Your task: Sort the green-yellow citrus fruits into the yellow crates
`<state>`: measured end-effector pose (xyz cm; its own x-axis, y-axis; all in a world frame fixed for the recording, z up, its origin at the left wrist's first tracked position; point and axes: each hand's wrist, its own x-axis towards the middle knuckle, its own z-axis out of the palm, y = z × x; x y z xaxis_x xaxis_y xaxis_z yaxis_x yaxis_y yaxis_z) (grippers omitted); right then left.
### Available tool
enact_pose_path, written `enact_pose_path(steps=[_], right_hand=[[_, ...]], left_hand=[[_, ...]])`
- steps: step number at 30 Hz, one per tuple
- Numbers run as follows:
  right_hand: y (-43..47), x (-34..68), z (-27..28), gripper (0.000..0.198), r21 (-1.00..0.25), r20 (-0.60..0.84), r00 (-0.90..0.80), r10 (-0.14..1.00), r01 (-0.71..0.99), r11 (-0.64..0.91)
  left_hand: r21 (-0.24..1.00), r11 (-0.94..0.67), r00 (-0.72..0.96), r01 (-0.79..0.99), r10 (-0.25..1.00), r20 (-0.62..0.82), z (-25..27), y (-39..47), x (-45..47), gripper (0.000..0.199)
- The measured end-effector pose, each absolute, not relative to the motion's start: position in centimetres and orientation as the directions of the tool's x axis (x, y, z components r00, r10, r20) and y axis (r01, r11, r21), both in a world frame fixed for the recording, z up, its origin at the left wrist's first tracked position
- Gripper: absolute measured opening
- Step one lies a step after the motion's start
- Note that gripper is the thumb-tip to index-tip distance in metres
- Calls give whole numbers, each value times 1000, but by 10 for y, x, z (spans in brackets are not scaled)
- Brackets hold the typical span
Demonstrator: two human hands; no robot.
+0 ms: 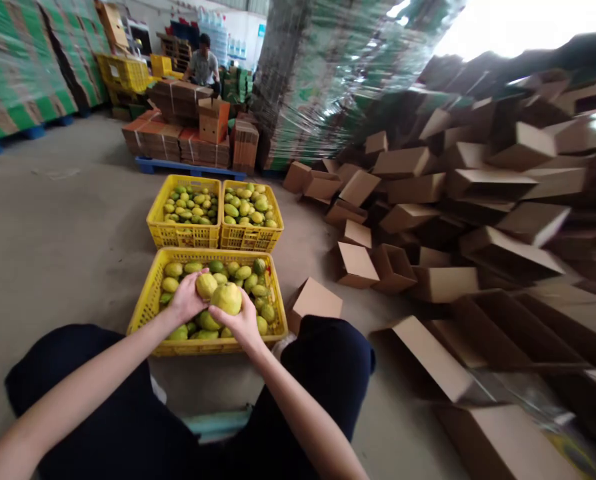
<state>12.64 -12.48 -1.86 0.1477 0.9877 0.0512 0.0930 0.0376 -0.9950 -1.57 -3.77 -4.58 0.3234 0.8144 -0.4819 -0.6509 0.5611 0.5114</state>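
Above the nearest yellow crate (pixel 143 301), my left hand (pixel 187 299) is closed around a yellow-green lemon-like fruit (pixel 207 286). Right beside it, my right hand (pixel 243 321) grips a larger, paler yellow fruit (pixel 228 298) of the same kind. The two fruits are close together, and I cannot tell whether they touch. Under both hands the crate holds many more fruits (pixel 259 291), some green and some yellow. My hands and forearms hide part of the crate's contents.
Two more yellow crates (pixel 184 235) of fruit stand just beyond. Behind them, a blue pallet (pixel 193 167) bears flattened cardboard (pixel 151 137). A heap of open cardboard boxes (pixel 403 163) spreads along the right. A person (pixel 205 65) sits farther back, near wrapped green stacks (pixel 323 73).
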Motion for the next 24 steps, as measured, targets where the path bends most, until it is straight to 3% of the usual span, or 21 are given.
enact_pose_path(steps=[4,10,16,20,24], right_hand=[[-142,131,8,54,-998,-32,153,988,-54,-24],[-103,156,19,53,-998,-23,99,995,57,-28],[-56,182,-4,61,-978,42,72,997,207,26],[-44,188,-14,63,-998,-69,0,998,4,-69],[-33,187,-12,60,-972,-147,-109,983,-169,-164]], left_hand=[[560,548,324,-622,830,-453,-47,-37,-12,39],[593,561,352,-577,826,-439,-41,-34,-3,23],[770,351,221,-532,936,-273,-38,-24,-2,42],[813,271,194,-516,961,-197,-36,-14,4,41],[681,390,279,-620,921,-272,-40,-1,20,39]])
